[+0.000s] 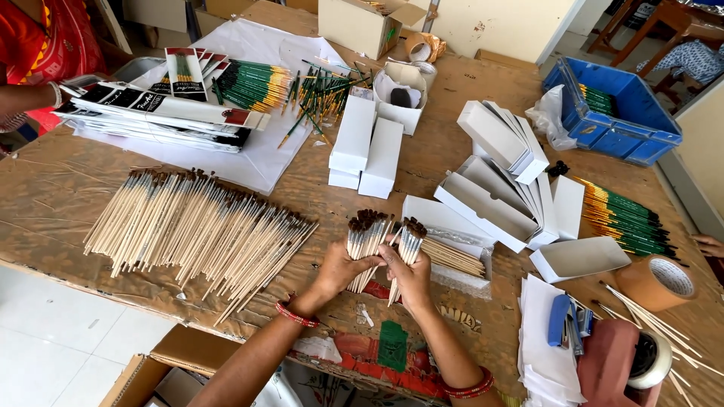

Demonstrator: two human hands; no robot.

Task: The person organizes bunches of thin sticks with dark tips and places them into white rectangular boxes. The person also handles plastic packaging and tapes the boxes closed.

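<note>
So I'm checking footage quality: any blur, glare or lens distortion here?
Head view: evenly lit, soft shadows, no harsh glare; hands and the brush bundle look sharp; wide-angle bending curves the table edge and stretches the corners.

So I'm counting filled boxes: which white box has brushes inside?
The open white box just right of the right hand; wooden brushes lie in it, the others look empty or closed.

Both forearms are reaching forward from the bottom edge, red bangles on the wrists. Left hand is closing its grip with fingers curled; right hand is pinching, knuckles up, touching the left.
</note>
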